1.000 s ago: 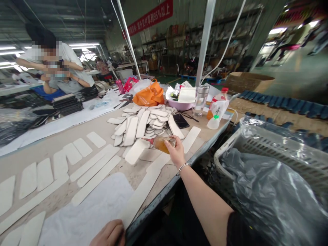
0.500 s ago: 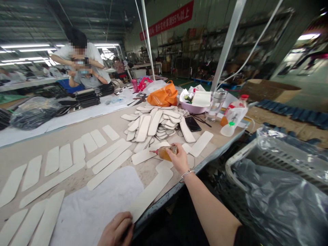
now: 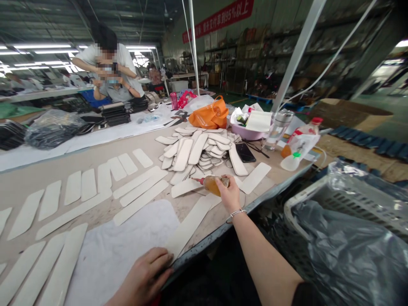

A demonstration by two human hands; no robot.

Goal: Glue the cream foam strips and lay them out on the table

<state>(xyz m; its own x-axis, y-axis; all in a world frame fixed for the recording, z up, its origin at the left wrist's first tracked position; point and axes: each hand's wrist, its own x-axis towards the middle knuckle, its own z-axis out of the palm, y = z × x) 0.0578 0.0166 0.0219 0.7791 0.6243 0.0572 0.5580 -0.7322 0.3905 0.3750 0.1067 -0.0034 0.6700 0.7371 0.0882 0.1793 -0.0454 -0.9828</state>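
Note:
My right hand (image 3: 230, 193) is wrapped round a squeeze bottle (image 3: 212, 185) of amber liquid, its red nozzle pointing left over a short white strip (image 3: 185, 187). Down at the table's front edge, my left hand (image 3: 148, 272) pinches the near end of a long white strip (image 3: 190, 224), which slants away toward the bottle. Beneath that strip's left side lies a white cloth (image 3: 127, 238). More long white strips (image 3: 142, 202) and rows of shorter ones spread over the left of the table. Behind the bottle rises a pile of white padded pieces (image 3: 197, 148) with dark edges.
An orange bag (image 3: 208, 114), a lilac bowl (image 3: 247, 132), a glass flask (image 3: 278, 129), a black phone (image 3: 245, 153) and bottles stand at the back. To the right is a plastic crate (image 3: 306, 187) with grey film. A person (image 3: 110, 72) works across the table.
The view has shifted, so the table's things sit further right and slightly higher. My left hand shows more fully, still at the strip's end; the right hand keeps the bottle.

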